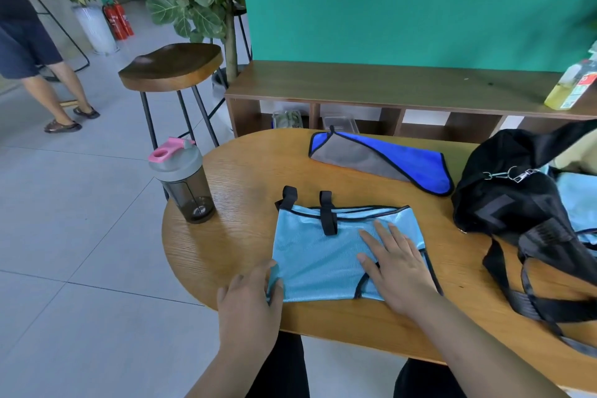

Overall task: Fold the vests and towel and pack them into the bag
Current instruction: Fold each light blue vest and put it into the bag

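Vest [316, 255] first: it lies partly folded on the near side of the oval wooden table [226, 236], right in front of me, a pale-blue rectangle with its black straps [328, 213] sticking out at the far edge. My hands are apart. My left hand [248, 304] pinches the vest's near left edge, with a bit of the cloth curled up between thumb and fingers. My right hand [397, 271] lies flat on the right half, fingers straight, pressing it to the wood.

I judge the step in hand to be the next fold, left side over right. To do it well, I should keep the flat hand as an anchor along the crease line. The pinched edge should lift low and even, and land square on the opposite black trim. The straps want tucking in first, or they will poke out of the bundle.

The fabric is a thin, shiny mesh, so I expect it to slide on the smooth wood grain and spring open unless I smooth it down after each fold. Its black binding is stiffer and gives a good line to match edges by.

The towel [416, 155], plush blue on one face and grey on the other, waits folded over at the far side. The bag [504, 200], soft black cloth with webbing straps and a metal clip, slumps at my right. Another pale-blue cloth [578, 200] shows by its mouth; I cannot tell whether it is inside.
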### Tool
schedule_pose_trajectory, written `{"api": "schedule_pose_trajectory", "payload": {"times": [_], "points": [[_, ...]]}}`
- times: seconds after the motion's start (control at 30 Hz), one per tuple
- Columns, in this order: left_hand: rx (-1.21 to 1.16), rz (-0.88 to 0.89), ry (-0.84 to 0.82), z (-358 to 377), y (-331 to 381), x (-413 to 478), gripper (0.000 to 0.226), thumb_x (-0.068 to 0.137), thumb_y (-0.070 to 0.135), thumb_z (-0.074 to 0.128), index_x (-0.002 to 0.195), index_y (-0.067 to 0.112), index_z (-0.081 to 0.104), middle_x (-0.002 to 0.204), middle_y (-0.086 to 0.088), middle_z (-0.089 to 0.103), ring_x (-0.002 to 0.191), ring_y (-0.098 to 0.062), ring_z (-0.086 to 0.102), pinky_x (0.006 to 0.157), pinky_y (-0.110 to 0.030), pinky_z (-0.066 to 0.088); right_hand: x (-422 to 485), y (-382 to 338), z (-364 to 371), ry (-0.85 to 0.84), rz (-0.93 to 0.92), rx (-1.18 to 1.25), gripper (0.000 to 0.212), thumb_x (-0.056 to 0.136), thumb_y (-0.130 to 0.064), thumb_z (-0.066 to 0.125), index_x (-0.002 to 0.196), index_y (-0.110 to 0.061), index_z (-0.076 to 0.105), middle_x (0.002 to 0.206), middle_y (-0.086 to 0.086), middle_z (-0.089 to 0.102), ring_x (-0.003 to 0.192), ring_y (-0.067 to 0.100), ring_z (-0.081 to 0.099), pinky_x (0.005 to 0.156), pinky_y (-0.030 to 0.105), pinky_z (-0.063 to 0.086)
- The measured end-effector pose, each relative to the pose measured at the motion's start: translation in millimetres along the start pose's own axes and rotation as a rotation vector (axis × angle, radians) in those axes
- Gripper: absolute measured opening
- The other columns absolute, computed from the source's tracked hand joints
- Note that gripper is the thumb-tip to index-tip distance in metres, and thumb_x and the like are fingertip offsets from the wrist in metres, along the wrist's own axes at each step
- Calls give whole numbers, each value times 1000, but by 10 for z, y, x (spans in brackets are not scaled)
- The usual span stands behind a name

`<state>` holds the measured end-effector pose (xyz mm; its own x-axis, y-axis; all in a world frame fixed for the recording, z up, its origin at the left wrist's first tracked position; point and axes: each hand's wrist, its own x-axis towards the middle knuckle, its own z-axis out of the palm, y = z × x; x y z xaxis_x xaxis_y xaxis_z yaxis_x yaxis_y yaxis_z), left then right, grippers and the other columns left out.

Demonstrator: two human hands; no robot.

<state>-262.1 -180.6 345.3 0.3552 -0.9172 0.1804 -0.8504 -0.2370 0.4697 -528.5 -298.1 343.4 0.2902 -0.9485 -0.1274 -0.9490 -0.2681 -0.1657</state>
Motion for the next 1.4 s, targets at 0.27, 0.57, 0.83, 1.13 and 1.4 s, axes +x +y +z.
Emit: {"api": "schedule_pose_trajectory", "payload": {"times": [0.27,0.57,0.83,1.13,1.4], "points": [[7,402,-68,32,406,492,44,101,12,55,143,22,60,138,8,57,131,-16,50,111,-33,45,272,187,-228,151,-61,-154,57,110,-50,18,165,-36,26,175,-7,13,162,17,3,132,42,5],[377,476,-358,495,303,971,72,105,63,11,167,32,-9,171,2,-30,157,-21,-31,131,-49,-5,408,420,-111,49,-74,-152,62,109,-58,10,167,-39,0,174,-11,-19,161,15,-16,132,42,-1],[455,467,-385,485,354,988,75,102,68,3,163,33,-23,165,-5,-42,149,-24,-45,130,-50,-9,497,151,-262,199,-307,-310,61,88,-26,74,146,-26,59,159,1,45,150,28,35,124,52,32],[456,458,-393,469,369,978,75,104,66,7,163,31,-22,166,-5,-40,150,-23,-42,130,-50,-7,819,-405,-284,25,-257,-67,64,110,-38,33,168,-34,6,174,-13,8,155,18,12,128,42,18],[367,446,-271,360,467,938,73,107,54,20,168,19,-2,174,-6,-20,157,-23,-29,131,-42,-7,572,-393,-143,190,-91,-147,65,103,-29,60,162,-22,35,174,3,18,161,28,14,128,51,23]]}}
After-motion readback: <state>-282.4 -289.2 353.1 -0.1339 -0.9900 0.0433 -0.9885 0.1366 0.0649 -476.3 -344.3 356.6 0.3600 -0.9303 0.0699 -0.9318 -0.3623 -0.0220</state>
